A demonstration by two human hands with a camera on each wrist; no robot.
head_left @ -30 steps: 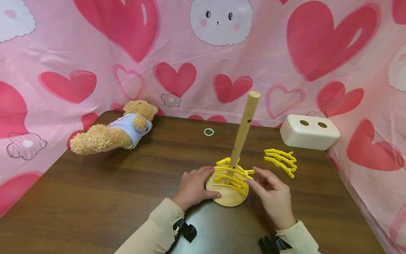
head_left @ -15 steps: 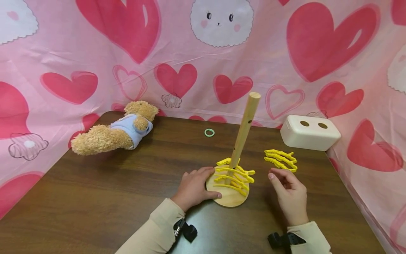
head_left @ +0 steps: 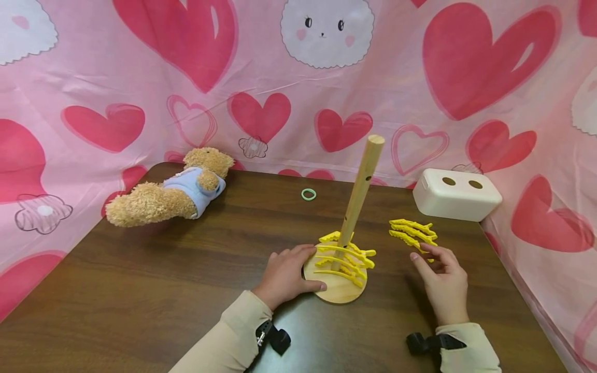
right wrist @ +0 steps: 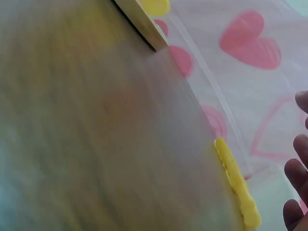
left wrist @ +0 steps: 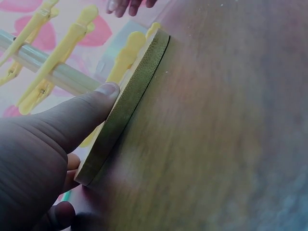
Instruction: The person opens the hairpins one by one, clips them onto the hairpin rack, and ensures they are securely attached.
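Observation:
A round wooden base [head_left: 340,295] carries an upright wooden post [head_left: 359,191] leaning right in the head view. Several yellow hair clips [head_left: 352,252] are clipped around the post's lower part, stacked one above another. My left hand [head_left: 284,277] holds the base at its left edge; its thumb [left wrist: 91,108] lies on the rim in the left wrist view. My right hand [head_left: 443,282] hovers at the near end of several loose yellow hair clips [head_left: 404,239], fingers apart and holding nothing. In the right wrist view its fingers are away from one yellow clip [right wrist: 236,185].
A teddy bear [head_left: 191,189] in a blue top lies at the back left of the brown table [head_left: 163,290]. A green ring [head_left: 308,195] lies behind the post. At the back right stands a white box [head_left: 454,199] with two holes. Pink heart-print cloth [head_left: 261,52] surrounds the table.
My right hand has let go of the clips at the post and moved right to the loose clips. The left hand stays on the base.

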